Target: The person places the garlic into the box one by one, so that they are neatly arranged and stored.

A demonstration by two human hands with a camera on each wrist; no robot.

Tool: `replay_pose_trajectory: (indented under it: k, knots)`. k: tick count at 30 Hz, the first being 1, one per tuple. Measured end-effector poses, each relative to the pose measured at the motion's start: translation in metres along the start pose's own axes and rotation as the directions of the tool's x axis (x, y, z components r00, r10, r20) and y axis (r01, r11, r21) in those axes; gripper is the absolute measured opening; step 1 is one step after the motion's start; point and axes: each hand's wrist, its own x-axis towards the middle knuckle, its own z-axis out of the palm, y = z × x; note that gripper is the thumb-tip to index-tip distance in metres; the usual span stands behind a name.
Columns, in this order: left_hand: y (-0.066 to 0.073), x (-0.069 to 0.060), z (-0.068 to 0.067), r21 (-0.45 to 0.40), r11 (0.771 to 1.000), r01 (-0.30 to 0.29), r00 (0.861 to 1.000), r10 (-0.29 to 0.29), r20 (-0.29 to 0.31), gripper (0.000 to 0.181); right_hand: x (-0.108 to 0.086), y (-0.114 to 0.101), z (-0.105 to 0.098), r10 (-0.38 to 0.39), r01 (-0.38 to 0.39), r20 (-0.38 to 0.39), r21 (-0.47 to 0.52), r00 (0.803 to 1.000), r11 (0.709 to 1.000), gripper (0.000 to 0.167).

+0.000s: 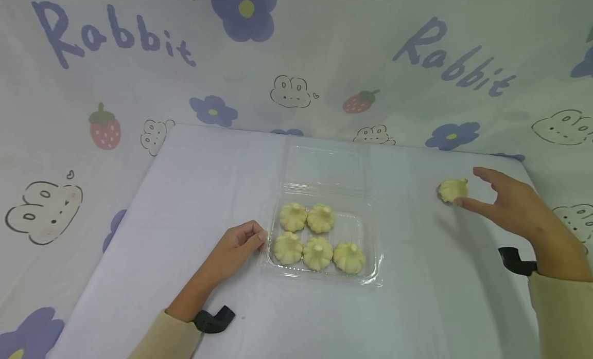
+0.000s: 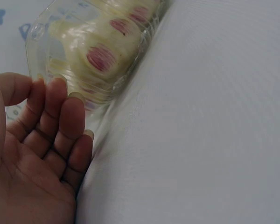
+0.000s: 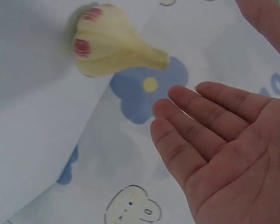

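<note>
A clear plastic clamshell container [image 1: 374,235] lies with its lid folded back on the white table. Several pale garlic bulbs [image 1: 317,253] sit inside its tray, and their pink-streaked sides show in the left wrist view. My left hand [image 1: 238,248] pinches the container's left edge between thumb and fingertips. On the right of the table lies a single garlic bulb [image 1: 453,190], stem pointing away from the tray. My right hand [image 1: 514,202] is beside it, thumb and fingers spread wide. The right wrist view shows a gap between the fingers and this bulb [image 3: 107,42].
The container's transparent lid [image 1: 326,166] extends toward the back edge of the table [image 1: 208,184]. A cloth backdrop [image 1: 315,50] printed with rabbits, flowers and strawberries rises behind the table. Both wrists wear black mounts [image 1: 215,319].
</note>
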Motion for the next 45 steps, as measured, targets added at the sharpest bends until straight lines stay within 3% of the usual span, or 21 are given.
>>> replay_pose_trajectory:
  k: [10, 33, 45]
  knots:
    - [-0.001, 0.001, 0.000, 0.014, 1.000, 0.014, 1.000, -0.014, -0.005, 0.023, 0.018, 0.023, 0.010, 0.027, -0.029, 0.088, 0.024, 0.996, 0.999, 0.097]
    - [0.000, 0.001, 0.001, 0.008, 1.000, 0.008, 1.000, -0.008, -0.003, 0.023, 0.037, 0.048, 0.042, 0.124, -0.139, 0.154, 0.091, 0.980, 0.986, 0.107]
    - [0.001, 0.001, 0.001, 0.011, 1.000, 0.014, 1.000, -0.014, -0.008, 0.022, 0.036, 0.044, 0.050, 0.159, -0.166, 0.079, 0.095, 0.984, 0.981, 0.102]
